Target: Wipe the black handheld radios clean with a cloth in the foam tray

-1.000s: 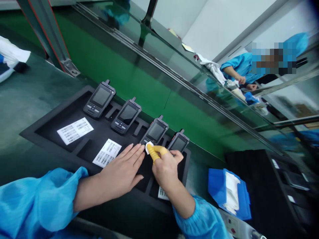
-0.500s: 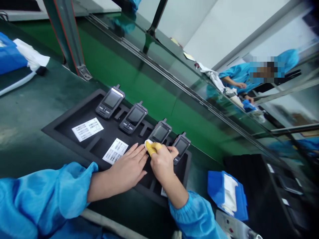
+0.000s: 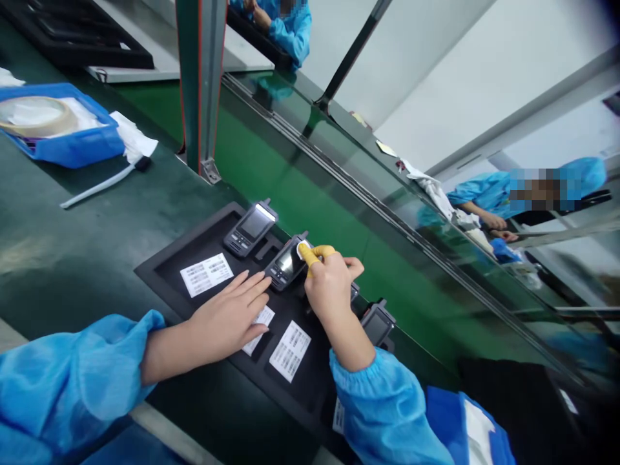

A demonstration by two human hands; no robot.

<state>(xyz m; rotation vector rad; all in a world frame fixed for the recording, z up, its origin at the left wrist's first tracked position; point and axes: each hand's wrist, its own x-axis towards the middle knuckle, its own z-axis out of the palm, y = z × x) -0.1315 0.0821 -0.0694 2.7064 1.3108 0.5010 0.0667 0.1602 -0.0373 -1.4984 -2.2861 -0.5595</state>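
Here, right hand (image 3: 329,284): white pad (image 3: 301,250) is held against a handset (image 3: 287,265), near the far edge of the tray (image 3: 151,267).
Left hand (image 3: 225,323): laid flat, nothing gripped, handset's lower end touched.

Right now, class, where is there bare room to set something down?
Bare tabletop shows left of the black tray, bordered by its left corner, the white tube and the left sleeve. The tray is crowded: four handheld devices, printed sheets, the left hand flat by the second device from the left, and the right hand holding a white pad against it.
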